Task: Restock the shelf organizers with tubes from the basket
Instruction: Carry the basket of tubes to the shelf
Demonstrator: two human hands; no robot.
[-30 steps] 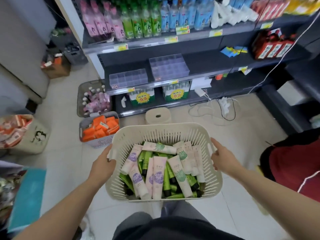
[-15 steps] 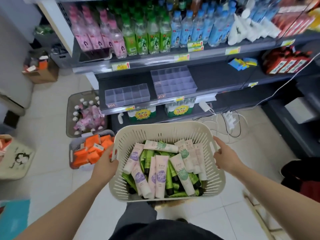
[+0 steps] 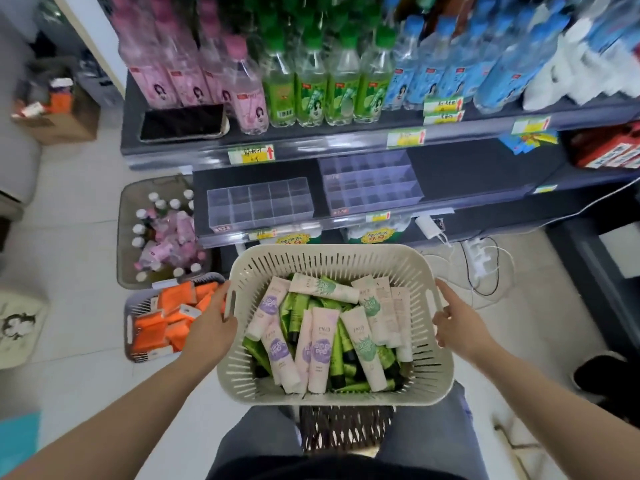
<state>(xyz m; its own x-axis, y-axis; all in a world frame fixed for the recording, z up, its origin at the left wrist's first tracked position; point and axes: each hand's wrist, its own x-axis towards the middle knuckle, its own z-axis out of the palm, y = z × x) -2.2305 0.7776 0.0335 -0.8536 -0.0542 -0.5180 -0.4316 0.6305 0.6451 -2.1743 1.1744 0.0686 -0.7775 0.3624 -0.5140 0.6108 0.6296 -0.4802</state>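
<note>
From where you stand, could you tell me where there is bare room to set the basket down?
The middle shelf is bare between the larger clear organizer and the red boxes. The top shelf is packed with bottles; cables clutter the floor on the right.

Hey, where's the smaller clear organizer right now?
In the head view, the smaller clear organizer sits on the dark middle shelf, left of the larger organizer and just beyond the far rim of the basket.
</note>
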